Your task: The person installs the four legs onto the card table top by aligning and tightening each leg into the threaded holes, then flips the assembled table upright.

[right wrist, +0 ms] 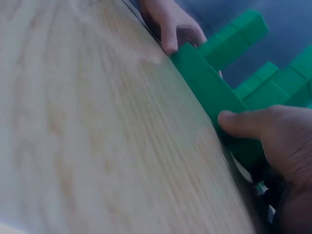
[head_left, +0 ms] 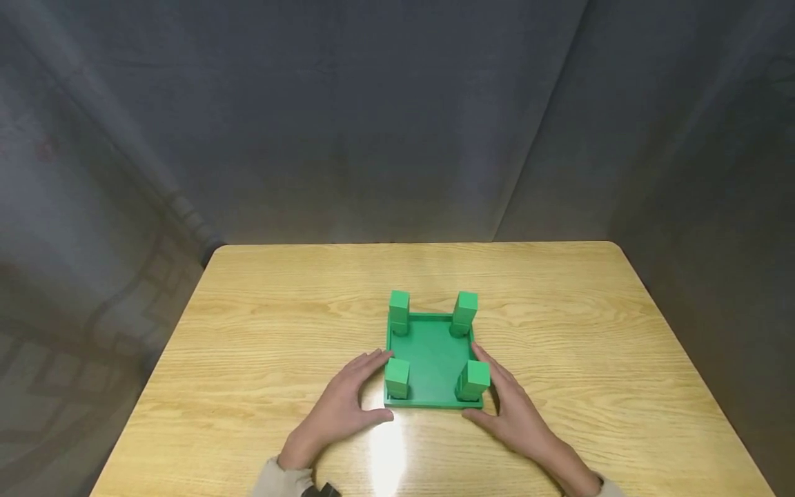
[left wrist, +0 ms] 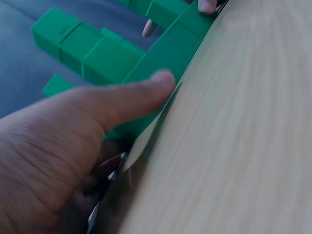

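A square green tray (head_left: 433,362) with low walls lies on the wooden table, a tall green block post (head_left: 397,373) standing at each corner. At the near left corner, my left hand (head_left: 340,407) grips the tray, thumb (left wrist: 158,85) against the front wall and fingers along the left side. My right hand (head_left: 517,417) holds the near right corner likewise, its thumb (right wrist: 236,123) on the front wall. Seams cross the posts, as the upright post (right wrist: 234,40) in the right wrist view shows. Most of each hand's fingers are hidden behind the tray in its own wrist view.
Light wood grain covers the table (head_left: 248,331), with a bright glare spot near its front edge. Dark grey curtains (head_left: 373,124) hang behind it and along both sides.
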`<state>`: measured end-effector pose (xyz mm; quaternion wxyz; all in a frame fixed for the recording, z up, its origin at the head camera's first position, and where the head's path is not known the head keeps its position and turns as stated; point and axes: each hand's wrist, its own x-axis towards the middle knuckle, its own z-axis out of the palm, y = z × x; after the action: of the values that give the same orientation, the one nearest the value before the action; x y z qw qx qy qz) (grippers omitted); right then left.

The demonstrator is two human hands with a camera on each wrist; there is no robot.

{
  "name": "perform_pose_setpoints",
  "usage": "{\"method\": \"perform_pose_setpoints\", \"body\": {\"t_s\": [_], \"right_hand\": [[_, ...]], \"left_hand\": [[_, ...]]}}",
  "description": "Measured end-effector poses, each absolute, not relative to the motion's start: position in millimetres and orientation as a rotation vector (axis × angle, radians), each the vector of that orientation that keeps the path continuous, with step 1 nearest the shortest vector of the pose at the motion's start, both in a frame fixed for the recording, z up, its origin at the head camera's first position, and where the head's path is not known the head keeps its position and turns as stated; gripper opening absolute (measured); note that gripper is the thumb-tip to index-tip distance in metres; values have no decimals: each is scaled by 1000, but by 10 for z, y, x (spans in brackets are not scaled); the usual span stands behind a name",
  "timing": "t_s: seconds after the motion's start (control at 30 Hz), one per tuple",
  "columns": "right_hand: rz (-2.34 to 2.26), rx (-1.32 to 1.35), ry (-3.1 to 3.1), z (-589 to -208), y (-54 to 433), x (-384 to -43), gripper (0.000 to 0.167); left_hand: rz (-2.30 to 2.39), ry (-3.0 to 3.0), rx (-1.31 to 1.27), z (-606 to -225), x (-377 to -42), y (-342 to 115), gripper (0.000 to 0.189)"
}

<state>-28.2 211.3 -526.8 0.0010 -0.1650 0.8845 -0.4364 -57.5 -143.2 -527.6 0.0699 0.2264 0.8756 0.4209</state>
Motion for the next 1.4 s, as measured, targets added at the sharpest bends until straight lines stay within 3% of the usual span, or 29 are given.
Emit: {"method": "perform_pose_setpoints", "body": {"t_s": [0.57, 0.87, 1.27, 1.4], "right_hand": [[-1521, -538, 2763, -5267, 2074, -251, 115], [-1775, -507, 2694, -5219, 2073, -230, 95], [-1776, -785, 2865, -4829, 2136, -203, 112], [-1758, -885, 2922, -4739, 2192, -194, 104]], "left_hand": [[1375, 2631, 576, -5224, -513, -1324, 93], [1485, 2619, 604, -5140, -497, -1295, 87], [1670, 2511, 650, -4711, -356, -1239, 97], [1646, 2654, 691, -4560, -289, -1224, 104]]}}
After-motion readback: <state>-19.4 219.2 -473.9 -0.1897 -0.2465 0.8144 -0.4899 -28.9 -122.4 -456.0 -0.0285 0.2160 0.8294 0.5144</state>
